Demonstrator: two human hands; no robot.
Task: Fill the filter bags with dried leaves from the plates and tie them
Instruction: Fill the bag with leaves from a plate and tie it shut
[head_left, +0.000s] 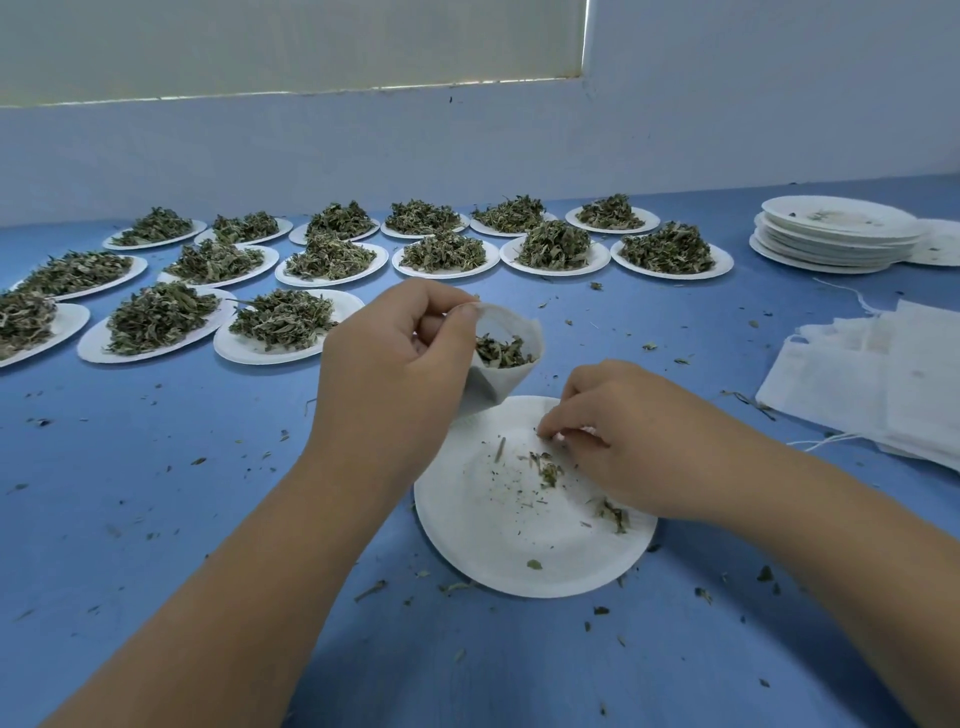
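Nearly there: the bag sits up and left of the picking hand.
The left hand (395, 364) pinches the bag (519, 322) by its rim, mouth open toward the right hand (639, 431). That hand, fingers curled, pinches leaf bits (545, 470) on the plate (519, 551). The bag hangs just over the plate's far edge, so the bits should go up and left.

White filter bag (511, 371), frame centre: lifted, mouth open, tilted, part-filled with dried leaves (501, 351). Just below, lower centre: white plate (493, 551), nearly bare, only leaf scraps (546, 470) and dust left. Heaped plates (291, 357) in three rows, upper left to middle. Spare bags (883, 384) flat, right edge.
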